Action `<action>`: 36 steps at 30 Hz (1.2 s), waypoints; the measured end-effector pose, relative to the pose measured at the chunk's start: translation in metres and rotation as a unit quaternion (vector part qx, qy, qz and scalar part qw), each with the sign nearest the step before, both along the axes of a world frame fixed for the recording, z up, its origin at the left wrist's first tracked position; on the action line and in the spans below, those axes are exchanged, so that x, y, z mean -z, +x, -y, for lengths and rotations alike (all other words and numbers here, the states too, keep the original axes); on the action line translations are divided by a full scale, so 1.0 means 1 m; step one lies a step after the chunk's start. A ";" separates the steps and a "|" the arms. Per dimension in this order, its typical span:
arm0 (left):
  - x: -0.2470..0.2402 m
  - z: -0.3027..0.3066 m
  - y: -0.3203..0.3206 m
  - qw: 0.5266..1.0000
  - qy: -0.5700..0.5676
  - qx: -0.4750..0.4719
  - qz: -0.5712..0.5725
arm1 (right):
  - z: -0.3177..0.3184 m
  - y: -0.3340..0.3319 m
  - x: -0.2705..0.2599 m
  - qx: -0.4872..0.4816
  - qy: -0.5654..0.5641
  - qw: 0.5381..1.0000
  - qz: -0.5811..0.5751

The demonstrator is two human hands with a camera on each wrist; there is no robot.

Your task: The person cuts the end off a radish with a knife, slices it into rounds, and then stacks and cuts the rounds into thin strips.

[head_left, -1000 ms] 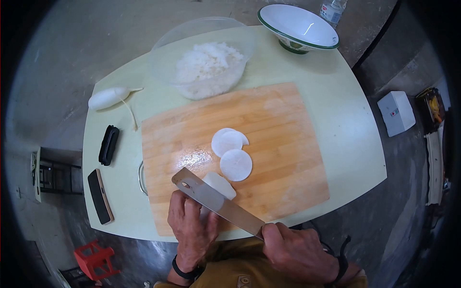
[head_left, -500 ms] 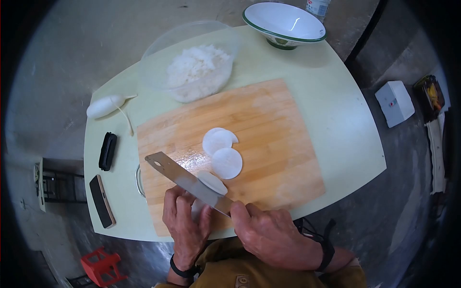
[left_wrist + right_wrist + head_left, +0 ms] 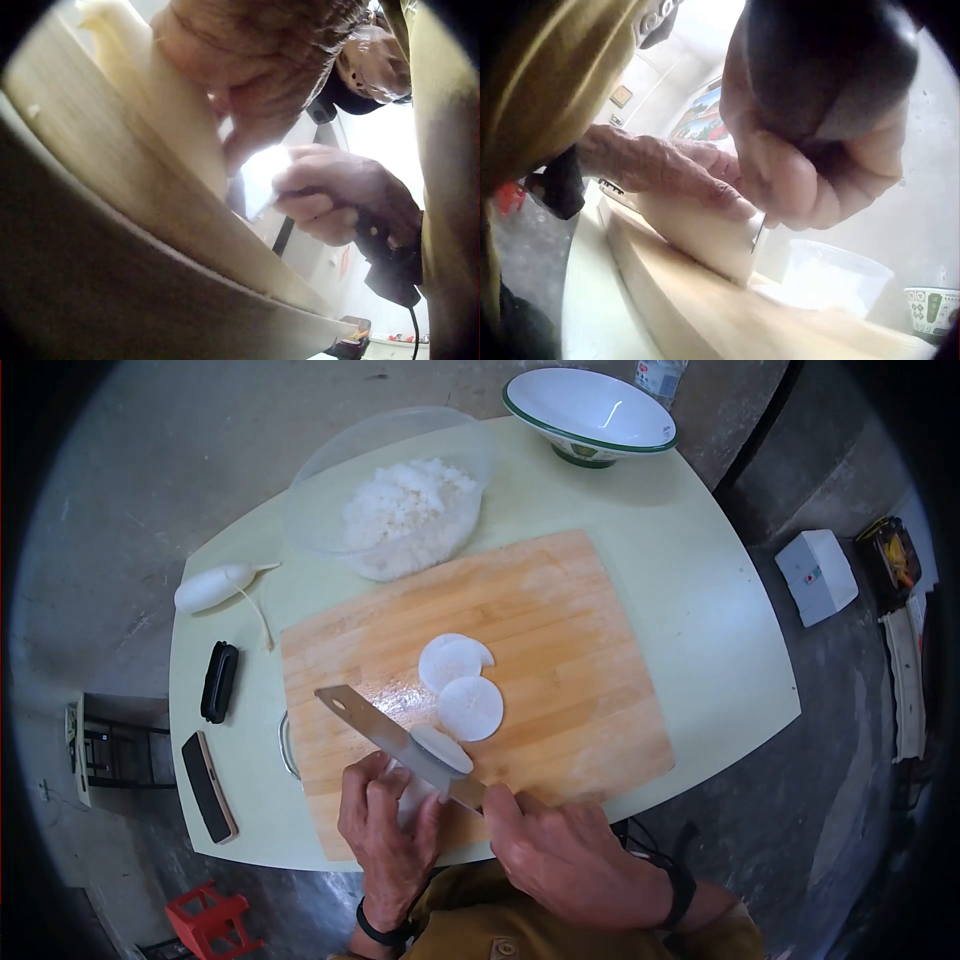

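your left hand (image 3: pixel 392 835) curled round the white radish (image 3: pixel 705 236), near left part of the cutting board (image 3: pixel 575 670), your right hand (image 3: pixel 565 855) clamped on the knife (image 3: pixel 375 726) touching it, loose slices (image 3: pixel 471 710) just beyond

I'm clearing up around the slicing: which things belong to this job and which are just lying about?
For the job:
knife in the right hand
cut radish held by the left hand
loose slices
cutting board
probably the whole radish and bowl of white shreds

Just lying about, seemingly:
phone
black case
red stool
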State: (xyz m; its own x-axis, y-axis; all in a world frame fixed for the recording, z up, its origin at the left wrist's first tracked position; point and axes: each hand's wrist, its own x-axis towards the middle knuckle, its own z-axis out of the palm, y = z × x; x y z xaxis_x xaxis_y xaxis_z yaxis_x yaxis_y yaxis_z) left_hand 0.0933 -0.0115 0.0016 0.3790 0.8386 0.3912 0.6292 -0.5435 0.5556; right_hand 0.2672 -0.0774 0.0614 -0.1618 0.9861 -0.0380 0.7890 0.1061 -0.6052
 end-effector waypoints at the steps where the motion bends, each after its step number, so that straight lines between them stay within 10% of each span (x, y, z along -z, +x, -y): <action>1: 0.001 0.000 0.000 1.000 0.013 0.002 -0.005 | -0.003 0.000 0.004 0.002 0.017 0.999 -0.047; 13: 0.002 0.000 0.001 1.000 0.026 -0.004 -0.001 | 0.029 0.001 -0.003 0.008 -0.059 0.994 0.091; 36: 0.002 0.002 0.004 1.000 0.023 -0.020 0.008 | 0.001 0.003 0.016 -0.009 -0.017 1.000 -0.015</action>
State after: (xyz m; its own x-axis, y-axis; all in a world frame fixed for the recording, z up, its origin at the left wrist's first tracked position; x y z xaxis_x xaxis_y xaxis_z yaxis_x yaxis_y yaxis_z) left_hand 0.0971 -0.0135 -0.0006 0.3395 0.8336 0.4357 0.6421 -0.5439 0.5403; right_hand 0.2706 -0.0783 0.0449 -0.1818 0.9810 -0.0670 0.7689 0.0993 -0.6315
